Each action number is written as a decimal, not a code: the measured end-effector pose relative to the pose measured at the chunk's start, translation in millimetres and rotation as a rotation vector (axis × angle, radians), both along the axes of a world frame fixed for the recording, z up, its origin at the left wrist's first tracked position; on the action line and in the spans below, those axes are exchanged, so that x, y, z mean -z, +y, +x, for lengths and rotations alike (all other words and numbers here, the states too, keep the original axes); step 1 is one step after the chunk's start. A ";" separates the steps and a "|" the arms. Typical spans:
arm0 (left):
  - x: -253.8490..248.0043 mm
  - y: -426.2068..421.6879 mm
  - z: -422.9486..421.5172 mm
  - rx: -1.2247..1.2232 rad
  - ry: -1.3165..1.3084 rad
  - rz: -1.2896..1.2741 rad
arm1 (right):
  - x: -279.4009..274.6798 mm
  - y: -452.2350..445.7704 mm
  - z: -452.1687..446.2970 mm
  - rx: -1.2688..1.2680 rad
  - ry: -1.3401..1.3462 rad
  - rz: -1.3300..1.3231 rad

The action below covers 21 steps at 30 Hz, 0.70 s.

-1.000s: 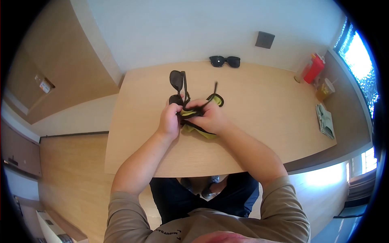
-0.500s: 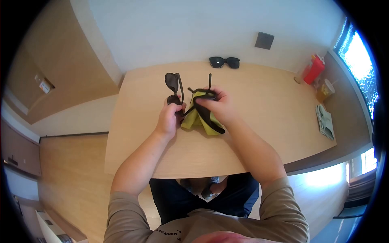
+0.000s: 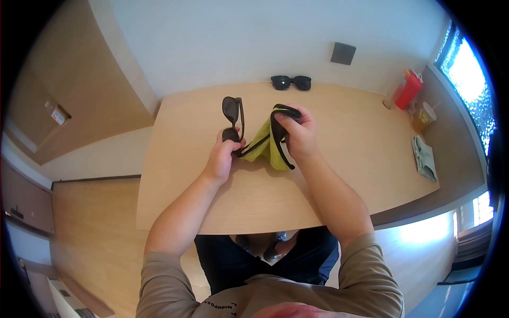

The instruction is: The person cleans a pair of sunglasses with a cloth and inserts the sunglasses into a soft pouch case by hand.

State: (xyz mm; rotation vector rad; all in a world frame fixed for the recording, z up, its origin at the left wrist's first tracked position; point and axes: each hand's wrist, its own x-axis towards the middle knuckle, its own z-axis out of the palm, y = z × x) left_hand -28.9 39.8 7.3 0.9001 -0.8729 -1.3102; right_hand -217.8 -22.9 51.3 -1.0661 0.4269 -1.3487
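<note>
Near the table's middle, my left hand (image 3: pixel 221 158) is closed around one end of a pair of dark sunglasses (image 3: pixel 231 109). The other lens points up and away from me, with a temple arm beside it. A yellow-green cloth (image 3: pixel 278 151) with black edging stretches between my hands. Its top corner is pinched in my right hand (image 3: pixel 301 132), and the rest hangs down in folds to the tabletop. The cloth's left end reaches my left fingers; whether they grip it too, I cannot tell.
Another pair of black sunglasses (image 3: pixel 291 82) lies at the table's back edge by the wall. Along the right side of the table (image 3: pixel 360 175) stand a red container (image 3: pixel 408 91) and a cup (image 3: pixel 423 117) of amber drink. A folded pale green cloth (image 3: pixel 424 159) lies nearer me.
My right hand has shifted slightly right, drawing the cloth's corner away from the sunglasses. The thin dark arm that stuck up by my right hand no longer shows there. The sunglasses have tilted slightly right.
</note>
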 end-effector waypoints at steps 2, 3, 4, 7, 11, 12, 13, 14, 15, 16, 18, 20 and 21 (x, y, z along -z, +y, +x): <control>1.1 -0.2 0.6 0.003 -0.002 -0.005 | -0.3 0.3 0.4 0.016 -0.022 -0.014; 2.9 -1.5 1.4 0.008 -0.004 -0.015 | -0.7 0.3 0.5 0.024 -0.033 -0.022; 3.8 -2.5 2.0 0.011 -0.007 -0.026 | -0.8 -0.1 0.7 0.026 -0.035 -0.025; 3.1 -1.5 2.3 0.017 0.002 -0.032 | 0.4 0.9 2.7 0.023 -0.028 -0.033; 4.6 -2.2 2.0 -0.005 0.051 0.001 | 3.6 2.5 3.4 -0.035 0.037 -0.035; 5.0 -3.1 2.0 -0.002 0.073 0.008 | 4.8 1.9 3.9 -0.062 0.058 -0.036; 5.1 -3.0 2.2 0.000 0.096 0.017 | 5.4 3.4 5.2 -0.071 0.096 -0.015; 5.0 -2.9 2.1 -0.003 0.124 0.027 | 5.7 6.4 7.3 -0.080 0.134 0.006; 4.8 -2.7 1.5 -0.006 0.153 0.037 | 4.7 10.9 9.6 -0.089 0.172 0.028; 4.5 -2.6 0.9 -0.009 0.182 0.047 | 2.7 16.5 11.1 -0.156 0.205 0.031; 4.2 -2.0 1.1 -0.002 0.210 0.047 | -2.4 26.3 15.5 -0.293 0.271 0.035; 5.4 -2.0 2.2 0.012 0.240 0.030 | 23.0 15.7 22.7 -0.357 0.315 -0.082; 6.9 -3.4 2.6 0.024 0.258 0.012 | 24.4 17.0 23.4 -0.376 0.367 -0.098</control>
